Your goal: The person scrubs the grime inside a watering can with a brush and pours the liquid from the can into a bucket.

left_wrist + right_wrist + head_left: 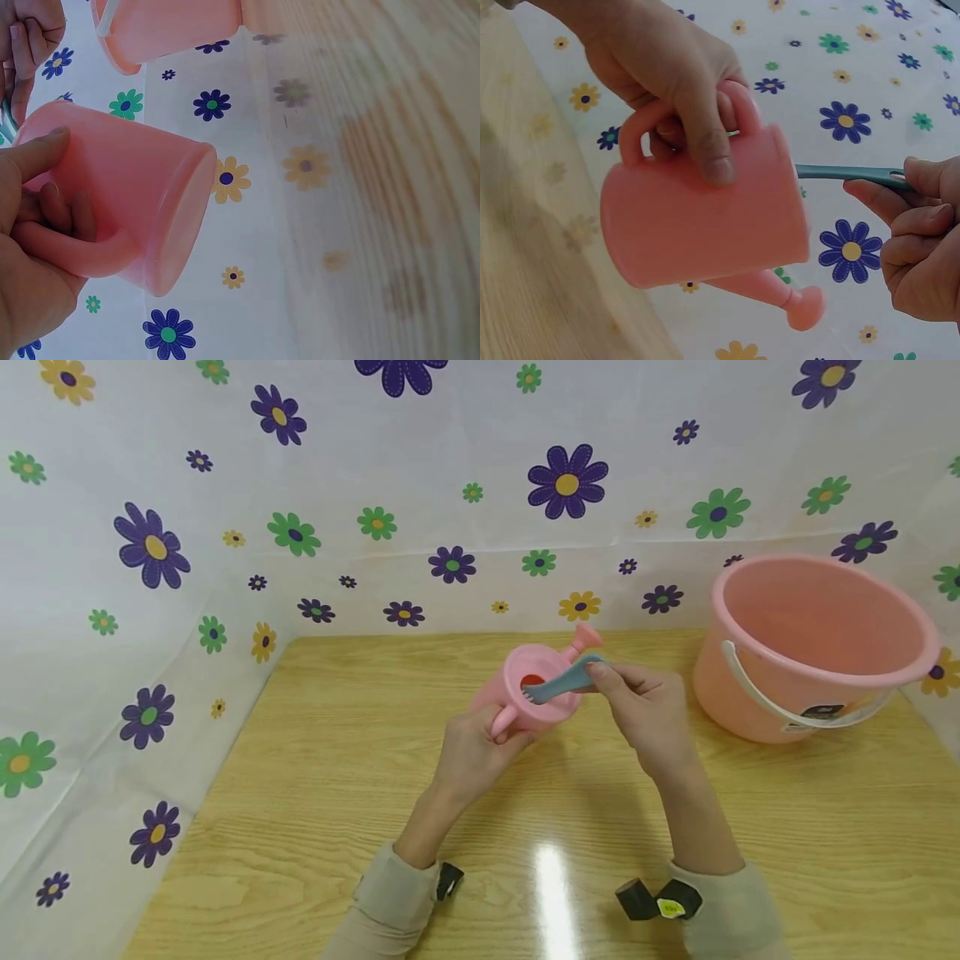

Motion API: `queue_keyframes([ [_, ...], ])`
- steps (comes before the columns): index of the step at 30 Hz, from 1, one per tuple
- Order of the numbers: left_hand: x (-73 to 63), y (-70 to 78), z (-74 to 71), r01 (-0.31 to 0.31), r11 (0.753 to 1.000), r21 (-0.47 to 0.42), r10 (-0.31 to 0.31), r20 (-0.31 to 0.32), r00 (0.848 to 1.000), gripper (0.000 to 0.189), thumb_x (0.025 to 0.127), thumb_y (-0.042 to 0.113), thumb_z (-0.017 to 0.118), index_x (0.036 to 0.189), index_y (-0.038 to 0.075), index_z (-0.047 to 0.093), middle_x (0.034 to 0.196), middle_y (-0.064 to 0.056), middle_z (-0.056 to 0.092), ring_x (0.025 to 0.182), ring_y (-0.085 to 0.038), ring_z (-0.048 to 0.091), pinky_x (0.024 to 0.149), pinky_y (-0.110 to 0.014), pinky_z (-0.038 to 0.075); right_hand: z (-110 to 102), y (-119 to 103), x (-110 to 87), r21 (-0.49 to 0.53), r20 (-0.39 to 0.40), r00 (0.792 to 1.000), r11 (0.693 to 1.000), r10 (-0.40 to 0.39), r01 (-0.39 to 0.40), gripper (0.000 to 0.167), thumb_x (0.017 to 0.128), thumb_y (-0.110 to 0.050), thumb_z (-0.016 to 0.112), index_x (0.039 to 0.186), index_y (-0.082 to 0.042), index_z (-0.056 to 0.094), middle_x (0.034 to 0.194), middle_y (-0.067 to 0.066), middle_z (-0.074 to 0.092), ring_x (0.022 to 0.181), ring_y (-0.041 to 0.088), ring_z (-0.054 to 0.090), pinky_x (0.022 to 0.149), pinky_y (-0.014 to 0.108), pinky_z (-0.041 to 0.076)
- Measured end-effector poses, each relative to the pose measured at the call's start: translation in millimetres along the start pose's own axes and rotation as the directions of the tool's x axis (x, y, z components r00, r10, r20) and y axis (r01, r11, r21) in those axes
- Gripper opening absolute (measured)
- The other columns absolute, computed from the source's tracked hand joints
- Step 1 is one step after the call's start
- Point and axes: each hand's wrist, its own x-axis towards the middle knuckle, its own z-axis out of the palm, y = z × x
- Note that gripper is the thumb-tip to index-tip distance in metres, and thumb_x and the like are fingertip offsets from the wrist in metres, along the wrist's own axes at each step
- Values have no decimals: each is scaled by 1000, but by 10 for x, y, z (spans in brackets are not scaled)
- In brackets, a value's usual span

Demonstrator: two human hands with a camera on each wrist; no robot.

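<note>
A pink watering can (pixel 491 689) is held tilted above the table, its open top turned toward the right. My left hand (pixel 476 747) grips its handle (pixel 82 251), with the thumb laid along the can's side. In my right hand (pixel 648 718), thumb and fingers pinch the handle end of a blue fork (pixel 566 682). The fork's pale tines reach into the can's mouth, and in the right wrist view its front end is hidden by the can. Something red (pixel 533 680) shows inside the can. The spout (pixel 806 307) points away from my left hand.
A large pink bucket (pixel 817 672) with a white handle (pixel 780 702) stands on the wooden table (pixel 315 793) at the right. Behind and to the left hangs a white flowered cloth (pixel 330 477). Black devices (pixel 660 902) sit at both cuffs.
</note>
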Motion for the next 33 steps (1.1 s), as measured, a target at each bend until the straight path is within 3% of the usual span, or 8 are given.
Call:
queue_keyframes([
  [4,0,8,-1,9,1000,-27,-9,6,1000,39,76,5,85,64,9,49,58,4,42,54,-6,37,50,-19,31,-19,-13,1,25,-26,1000,1000,-15,16,27,98,-17,64,100,9,73,63,-3,67,43,12,28,49,25,28],
  [9,-12,36,12,2,999,-48,-1,6,1000,37,77,6,85,64,8,51,57,4,42,54,-5,37,49,-19,32,90,24,-11,-40,63,998,999,30,-28,25,97,-20,66,99,4,76,79,-3,74,77,12,60,81,26,49],
  [15,-19,59,22,2,999,-41,-2,2,1000,38,77,6,85,64,8,50,57,5,40,53,-5,36,49,-18,30,118,25,-26,-61,82,996,998,25,-20,25,97,-19,65,100,3,76,88,4,76,91,18,66,87,30,51],
  [20,-4,61,7,-3,998,-59,3,13,1000,32,79,6,84,68,8,53,60,4,42,55,-6,38,51,-18,32,-9,-29,-18,5,-14,999,999,-35,35,27,98,-16,64,100,9,73,77,0,74,50,11,43,60,25,37],
  [24,3,68,1,-7,997,-78,7,11,1000,34,78,4,83,66,8,52,59,4,43,56,-6,39,51,-18,33,-30,-40,-24,66,-67,997,997,-45,50,26,98,-14,64,98,11,73,68,0,70,40,14,16,46,31,20],
  [28,3,69,16,-21,997,-78,21,6,1000,39,78,4,84,64,8,48,58,3,42,54,-6,38,50,-18,33,58,3,-32,12,-3,1000,1000,-10,10,26,98,-15,64,99,9,73,75,-1,73,54,12,45,55,24,35],
  [30,2,75,22,-26,997,-71,26,4,1000,39,78,5,84,64,8,48,57,3,41,54,-5,38,50,-18,33,117,26,-36,-34,45,999,999,-1,3,25,98,-16,64,100,7,74,79,2,74,72,13,59,71,23,45],
  [33,-1,82,23,-21,998,-56,21,-3,1000,39,77,6,85,64,8,48,57,3,41,53,-5,37,49,-18,32,184,41,-41,-71,83,997,997,-9,15,22,97,-16,65,98,4,75,89,8,75,83,15,64,78,24,52],
])
